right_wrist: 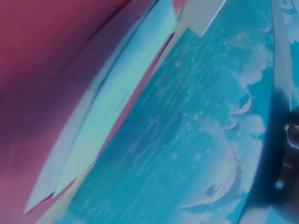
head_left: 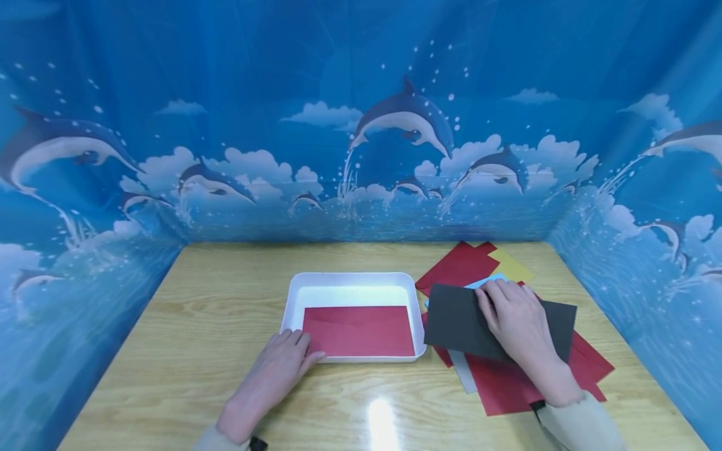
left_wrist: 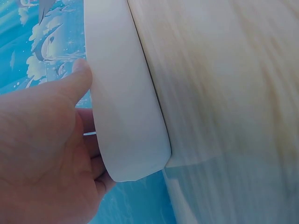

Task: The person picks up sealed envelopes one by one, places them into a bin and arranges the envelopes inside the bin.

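Note:
A white tray (head_left: 352,282) stands near the middle of the table, with a red rectangular paper piece (head_left: 358,332) lying flat inside it. My left hand (head_left: 282,357) holds the tray's near left corner; in the left wrist view its thumb is at the rim and its fingers pass behind the wall. To the right of the tray, my right hand (head_left: 516,319) grips a black rectangular paper piece (head_left: 455,319) by its upper edge, over a loose pile of coloured papers (head_left: 502,388). In the right wrist view the black piece shows only as a dark strip beside the fingertips (right_wrist: 292,133).
The pile spreads over the table's right side, with red papers (head_left: 459,266), a yellow one (head_left: 512,266), and light blue and grey edges showing. Blue dolphin-print curtains (head_left: 350,125) enclose the wooden table (head_left: 225,288) at the back and sides.

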Tool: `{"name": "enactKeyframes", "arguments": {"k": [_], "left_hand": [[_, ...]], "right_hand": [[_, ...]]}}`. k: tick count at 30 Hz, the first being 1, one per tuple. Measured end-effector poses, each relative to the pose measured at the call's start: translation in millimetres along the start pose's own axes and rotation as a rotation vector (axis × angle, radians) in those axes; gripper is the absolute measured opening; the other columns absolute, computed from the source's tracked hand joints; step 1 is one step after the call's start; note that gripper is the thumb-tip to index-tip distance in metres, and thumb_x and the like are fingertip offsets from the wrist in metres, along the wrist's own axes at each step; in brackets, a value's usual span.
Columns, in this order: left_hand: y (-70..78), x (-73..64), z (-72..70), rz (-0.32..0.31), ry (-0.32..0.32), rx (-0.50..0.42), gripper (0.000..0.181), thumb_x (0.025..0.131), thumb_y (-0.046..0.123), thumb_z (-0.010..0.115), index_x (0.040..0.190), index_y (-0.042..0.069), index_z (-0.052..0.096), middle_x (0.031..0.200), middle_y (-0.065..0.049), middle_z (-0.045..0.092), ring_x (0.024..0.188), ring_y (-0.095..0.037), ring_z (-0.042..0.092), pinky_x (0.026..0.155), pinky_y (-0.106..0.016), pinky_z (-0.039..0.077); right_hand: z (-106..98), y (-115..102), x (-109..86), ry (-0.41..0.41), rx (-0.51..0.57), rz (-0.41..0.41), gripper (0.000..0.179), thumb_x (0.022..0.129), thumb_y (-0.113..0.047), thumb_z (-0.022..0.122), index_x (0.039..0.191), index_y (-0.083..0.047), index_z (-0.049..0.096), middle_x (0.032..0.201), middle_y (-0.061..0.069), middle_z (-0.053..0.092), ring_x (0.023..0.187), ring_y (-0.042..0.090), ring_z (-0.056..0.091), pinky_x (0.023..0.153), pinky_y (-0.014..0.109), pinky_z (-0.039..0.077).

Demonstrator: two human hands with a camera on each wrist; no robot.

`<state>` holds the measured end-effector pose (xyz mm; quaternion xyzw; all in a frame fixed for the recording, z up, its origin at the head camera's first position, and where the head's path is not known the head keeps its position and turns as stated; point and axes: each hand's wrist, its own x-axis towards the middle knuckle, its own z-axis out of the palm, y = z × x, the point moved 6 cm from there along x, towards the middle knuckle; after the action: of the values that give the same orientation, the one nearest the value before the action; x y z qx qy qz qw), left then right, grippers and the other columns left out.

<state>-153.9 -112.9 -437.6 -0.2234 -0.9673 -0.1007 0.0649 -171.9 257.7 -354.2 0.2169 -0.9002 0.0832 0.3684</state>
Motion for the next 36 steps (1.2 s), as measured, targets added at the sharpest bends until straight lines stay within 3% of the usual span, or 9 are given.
{"name": "enactKeyframes", "arguments": {"k": [2, 6, 13, 19, 26, 32, 36], "left_hand": [[-0.2, -0.2, 0.0, -0.004, -0.004, 0.000, 0.032, 0.100, 0.043, 0.061, 0.090, 0.012, 0.058, 0.078, 0.004, 0.045, 0.076, -0.014, 0.040, 0.078, -0.034, 0.044], [-0.4, -0.7, -0.6, -0.010, -0.009, -0.001, 0.032, 0.101, 0.043, 0.060, 0.091, 0.012, 0.059, 0.078, 0.004, 0.045, 0.076, -0.014, 0.040, 0.077, -0.034, 0.044], [-0.8, -0.7, -1.3, 0.004, 0.014, 0.003, 0.032, 0.100, 0.042, 0.061, 0.090, 0.012, 0.058, 0.077, 0.004, 0.044, 0.074, -0.014, 0.038, 0.075, -0.032, 0.042], [-0.4, 0.1, -1.7, 0.013, 0.017, 0.007, 0.033, 0.100, 0.043, 0.062, 0.093, 0.010, 0.060, 0.079, 0.004, 0.045, 0.074, -0.014, 0.038, 0.074, -0.031, 0.042], [0.6, -0.3, -4.0, 0.024, 0.031, 0.010, 0.033, 0.098, 0.042, 0.065, 0.092, 0.010, 0.059, 0.078, 0.003, 0.044, 0.073, -0.014, 0.038, 0.075, -0.031, 0.042], [2.1, -1.6, -6.7, 0.048, 0.062, -0.002, 0.031, 0.099, 0.040, 0.064, 0.088, 0.012, 0.057, 0.077, 0.003, 0.045, 0.074, -0.014, 0.040, 0.076, -0.034, 0.044], [2.0, -1.4, -5.7, 0.047, 0.059, 0.001, 0.031, 0.100, 0.040, 0.062, 0.089, 0.011, 0.058, 0.078, 0.003, 0.048, 0.075, -0.015, 0.043, 0.079, -0.036, 0.046]], "right_hand": [[1.1, -6.9, 6.2, 0.010, 0.000, -0.012, 0.030, 0.102, -0.031, 0.054, 0.092, -0.004, 0.062, 0.077, 0.011, 0.060, 0.068, 0.027, 0.058, 0.067, 0.043, 0.044], [5.5, -20.3, 18.6, 0.017, 0.005, -0.022, 0.019, 0.090, -0.020, 0.072, 0.093, -0.003, 0.063, 0.078, 0.011, 0.062, 0.067, 0.026, 0.058, 0.065, 0.042, 0.043], [17.6, -46.2, 43.1, -0.035, 0.049, 0.004, 0.034, 0.081, -0.019, 0.086, 0.106, -0.004, 0.068, 0.089, 0.012, 0.069, 0.077, 0.027, 0.064, 0.072, 0.041, 0.052], [24.8, -78.5, 64.2, -0.022, 0.160, -0.042, 0.028, 0.088, -0.012, 0.079, 0.111, -0.005, 0.064, 0.095, 0.009, 0.067, 0.081, 0.023, 0.063, 0.070, 0.037, 0.049], [34.0, -116.0, 85.4, -0.012, 0.278, -0.103, 0.029, 0.091, -0.001, 0.073, 0.118, -0.001, 0.062, 0.104, 0.011, 0.067, 0.096, 0.026, 0.066, 0.090, 0.042, 0.055], [53.3, -137.4, 86.7, -0.095, 0.328, -0.159, 0.037, 0.091, 0.009, 0.067, 0.125, -0.001, 0.057, 0.108, 0.010, 0.064, 0.100, 0.022, 0.064, 0.093, 0.037, 0.054], [70.1, -143.6, 79.9, -0.168, 0.347, -0.198, 0.050, 0.085, 0.019, 0.062, 0.129, -0.003, 0.056, 0.107, 0.007, 0.063, 0.097, 0.020, 0.061, 0.090, 0.034, 0.054]]}}
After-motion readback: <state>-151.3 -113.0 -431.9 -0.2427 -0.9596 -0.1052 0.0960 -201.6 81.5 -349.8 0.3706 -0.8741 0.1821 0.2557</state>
